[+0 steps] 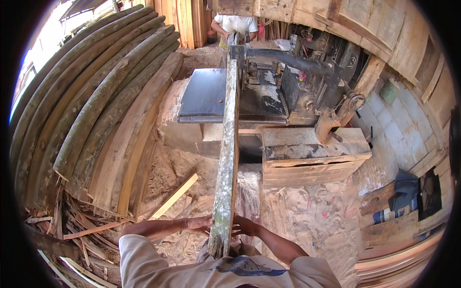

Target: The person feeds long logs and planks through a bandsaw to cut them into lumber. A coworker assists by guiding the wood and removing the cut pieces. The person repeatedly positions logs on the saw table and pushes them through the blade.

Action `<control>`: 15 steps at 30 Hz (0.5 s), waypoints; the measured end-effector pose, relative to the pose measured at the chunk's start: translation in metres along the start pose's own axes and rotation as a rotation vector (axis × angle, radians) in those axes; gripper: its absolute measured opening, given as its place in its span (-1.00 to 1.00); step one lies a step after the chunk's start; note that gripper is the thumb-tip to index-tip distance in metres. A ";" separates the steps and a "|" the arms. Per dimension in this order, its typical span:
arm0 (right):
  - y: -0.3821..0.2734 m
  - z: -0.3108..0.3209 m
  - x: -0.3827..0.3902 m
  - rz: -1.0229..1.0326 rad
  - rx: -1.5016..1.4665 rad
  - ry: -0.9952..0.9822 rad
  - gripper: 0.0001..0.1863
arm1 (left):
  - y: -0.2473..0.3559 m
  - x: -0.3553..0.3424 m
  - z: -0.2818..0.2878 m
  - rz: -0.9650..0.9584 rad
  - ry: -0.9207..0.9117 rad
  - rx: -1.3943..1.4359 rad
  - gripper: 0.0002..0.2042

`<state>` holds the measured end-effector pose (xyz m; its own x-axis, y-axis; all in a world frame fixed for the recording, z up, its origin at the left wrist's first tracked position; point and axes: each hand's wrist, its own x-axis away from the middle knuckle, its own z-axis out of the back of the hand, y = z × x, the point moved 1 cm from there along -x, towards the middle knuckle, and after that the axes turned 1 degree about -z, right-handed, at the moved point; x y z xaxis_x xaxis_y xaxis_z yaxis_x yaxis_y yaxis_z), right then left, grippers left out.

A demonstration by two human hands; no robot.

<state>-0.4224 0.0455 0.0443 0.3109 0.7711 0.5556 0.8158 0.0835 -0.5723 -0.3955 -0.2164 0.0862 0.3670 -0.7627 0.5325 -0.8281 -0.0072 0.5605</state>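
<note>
A long piece of timber with grey-green, lichen-spotted bark on top and a sawn brown right side runs from my body across the saw table. Its near end is in front of my belly. My left hand grips the left side close to that end. On the opposite side my right hand holds it, with the fingertips partly hidden under the wood. The far part passes beside the sawing machine's guide. Behind the machine stands a person in a white shirt, with hands near the far end.
Several bark-covered logs are stacked at the left, above a heap of offcuts. A wooden box and a machine arm with a handwheel stand right of the timber. Sawdust covers the ground.
</note>
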 end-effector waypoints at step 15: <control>0.106 -0.062 0.051 0.027 0.037 0.024 -0.47 | -0.100 0.054 -0.078 -0.028 -0.011 -0.045 -0.01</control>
<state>-0.2897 0.0550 0.0490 0.3443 0.7580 0.5540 0.7884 0.0870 -0.6090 -0.2598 -0.2059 0.1081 0.3849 -0.7694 0.5098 -0.7975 0.0008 0.6033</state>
